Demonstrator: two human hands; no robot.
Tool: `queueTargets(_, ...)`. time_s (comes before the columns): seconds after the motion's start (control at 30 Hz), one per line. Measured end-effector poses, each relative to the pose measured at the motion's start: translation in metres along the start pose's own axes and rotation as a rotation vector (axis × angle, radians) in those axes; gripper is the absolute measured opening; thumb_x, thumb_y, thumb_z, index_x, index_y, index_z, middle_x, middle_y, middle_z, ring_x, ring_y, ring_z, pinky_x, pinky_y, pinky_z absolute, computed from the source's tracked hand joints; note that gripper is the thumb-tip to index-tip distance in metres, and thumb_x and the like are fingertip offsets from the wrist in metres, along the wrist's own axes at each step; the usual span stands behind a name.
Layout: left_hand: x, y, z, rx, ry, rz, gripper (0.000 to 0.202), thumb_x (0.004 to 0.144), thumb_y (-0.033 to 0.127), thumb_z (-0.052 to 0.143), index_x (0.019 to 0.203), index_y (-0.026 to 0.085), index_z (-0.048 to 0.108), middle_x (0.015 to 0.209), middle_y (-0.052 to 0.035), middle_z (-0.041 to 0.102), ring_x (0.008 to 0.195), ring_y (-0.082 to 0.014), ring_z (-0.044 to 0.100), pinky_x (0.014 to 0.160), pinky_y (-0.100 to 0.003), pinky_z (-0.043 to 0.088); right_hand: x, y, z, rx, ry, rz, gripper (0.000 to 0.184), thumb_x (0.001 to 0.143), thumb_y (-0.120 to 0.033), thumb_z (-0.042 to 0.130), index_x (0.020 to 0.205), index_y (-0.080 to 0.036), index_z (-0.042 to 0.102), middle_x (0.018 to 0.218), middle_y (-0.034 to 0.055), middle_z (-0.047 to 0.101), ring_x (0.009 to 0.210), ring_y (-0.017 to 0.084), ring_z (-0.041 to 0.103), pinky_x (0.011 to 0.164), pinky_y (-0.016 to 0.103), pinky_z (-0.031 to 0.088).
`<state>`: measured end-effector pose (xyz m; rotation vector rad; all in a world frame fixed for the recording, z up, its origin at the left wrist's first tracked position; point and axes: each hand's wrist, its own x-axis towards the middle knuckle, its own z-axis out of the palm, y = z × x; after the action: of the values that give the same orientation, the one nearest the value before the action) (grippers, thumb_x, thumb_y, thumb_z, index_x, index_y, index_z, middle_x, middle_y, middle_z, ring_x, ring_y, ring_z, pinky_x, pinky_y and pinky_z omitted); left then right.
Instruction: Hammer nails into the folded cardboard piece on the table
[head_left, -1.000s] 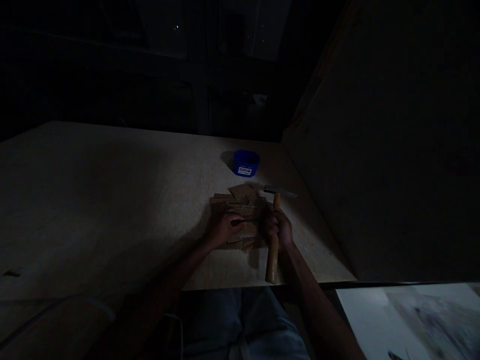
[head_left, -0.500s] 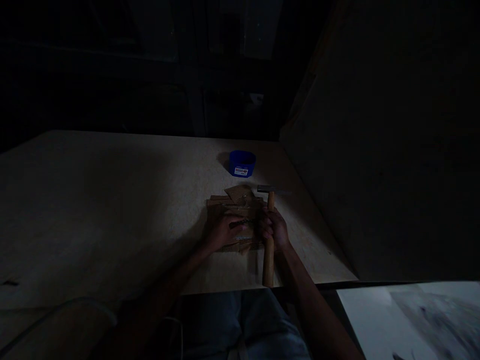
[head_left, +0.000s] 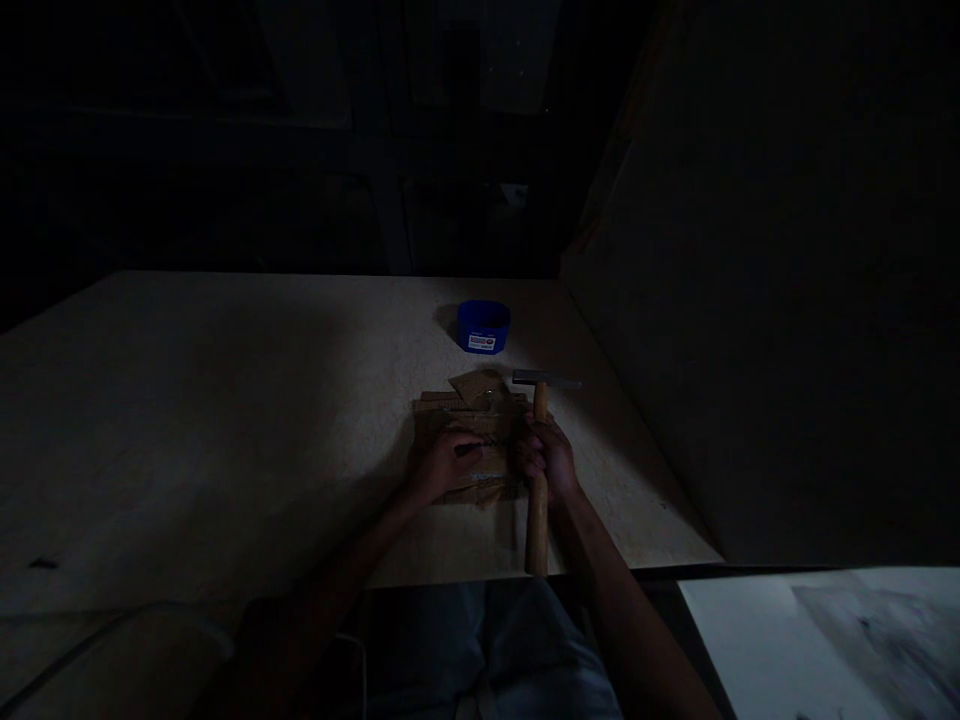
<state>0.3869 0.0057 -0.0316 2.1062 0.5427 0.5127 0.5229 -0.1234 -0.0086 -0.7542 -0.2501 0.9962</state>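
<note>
The scene is dim. My right hand (head_left: 550, 458) is wrapped round the wooden handle of a hammer (head_left: 538, 500); its metal head (head_left: 545, 379) points away from me and the handle end reaches the table's near edge. My left hand (head_left: 442, 462) rests on a small pile of flat wooden pieces (head_left: 466, 418), fingers curled and pressed together over a thin dark item too small to make out. The two hands are close together, with the pile between and under them.
A blue round tub (head_left: 484, 326) with a white label stands just beyond the pile. The pale wooden table (head_left: 225, 420) stretches left. A tall dark panel (head_left: 750, 320) rises at the right. A white sheet (head_left: 810, 640) lies at lower right.
The hammer and my right hand shifted slightly left and the handle turned more upright in the picture. My left hand stayed on the wooden pieces.
</note>
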Motion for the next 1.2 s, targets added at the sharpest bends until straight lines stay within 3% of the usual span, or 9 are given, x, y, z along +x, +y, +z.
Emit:
queueTargets(0.33, -0.004, 0.006, -0.004, 0.002, 0.032, -0.011, 0.010, 0.081, 0.022, 0.073, 0.088, 0.020, 0.078, 0.094, -0.0051, 0.075, 0.090, -0.0195, 0.069, 0.086, -0.034, 0.055, 0.000, 0.000, -0.001, -0.004, -0.006, -0.001, 0.022, 0.079, -0.024, 0.071, 0.087, -0.022, 0.051, 0.050, -0.0142, 0.038, 0.031, 0.003, 0.021, 0.024, 0.012, 0.026)
queueTargets(0.6, -0.004, 0.001, -0.008, -0.093, -0.015, -0.067, 0.023, 0.077, 0.031, 0.078, 0.097, 0.019, 0.076, 0.100, -0.0061, 0.077, 0.096, -0.0223, 0.071, 0.090, -0.036, 0.054, -0.004, -0.011, -0.009, 0.146, -0.157, 0.023, 0.018, 0.081, -0.019, 0.070, 0.095, -0.020, 0.058, 0.052, -0.0136, 0.038, 0.031, 0.003, 0.021, 0.026, 0.011, 0.027)
queueTargets(0.77, -0.009, -0.006, -0.008, -0.169, -0.017, -0.059, 0.033, 0.075, 0.027, 0.078, 0.106, 0.019, 0.073, 0.107, -0.0081, 0.076, 0.099, -0.0224, 0.070, 0.084, -0.034, 0.055, -0.005, -0.019, -0.018, 0.255, -0.191, 0.072, 0.016, 0.081, -0.018, 0.068, 0.094, -0.018, 0.060, 0.051, -0.0147, 0.033, 0.031, 0.002, 0.020, 0.025, 0.009, 0.024)
queueTargets(0.87, -0.016, -0.001, -0.018, -0.075, 0.002, -0.061, 0.037, 0.076, 0.025, 0.076, 0.112, 0.021, 0.071, 0.102, -0.0051, 0.075, 0.085, -0.0177, 0.068, 0.076, -0.030, 0.054, -0.007, -0.022, -0.021, 0.297, -0.196, 0.079, 0.014, 0.083, -0.017, 0.065, 0.095, -0.019, 0.059, 0.053, -0.0147, 0.034, 0.030, 0.002, 0.021, 0.025, 0.009, 0.024)
queueTargets(1.07, -0.049, 0.013, -0.057, 0.046, 0.192, -0.041, 0.034, 0.080, 0.033, 0.069, 0.111, 0.021, 0.071, 0.097, -0.0041, 0.072, 0.074, -0.0127, 0.063, 0.066, -0.024, 0.051, -0.009, -0.022, -0.023, 0.341, -0.277, 0.081, 0.015, 0.087, -0.015, 0.063, 0.098, -0.021, 0.055, 0.053, -0.0143, 0.039, 0.031, 0.001, 0.028, 0.028, 0.007, 0.024)
queueTargets(1.2, -0.087, -0.005, -0.093, 0.083, 0.484, -0.180, 0.033, 0.081, 0.038, 0.064, 0.107, 0.020, 0.070, 0.097, -0.0063, 0.072, 0.082, -0.0175, 0.067, 0.073, -0.029, 0.055, -0.010, -0.023, -0.022, 0.386, -0.292, 0.092, 0.014, 0.086, -0.012, 0.063, 0.095, -0.020, 0.055, 0.052, -0.0142, 0.041, 0.031, 0.001, 0.030, 0.028, 0.007, 0.023)
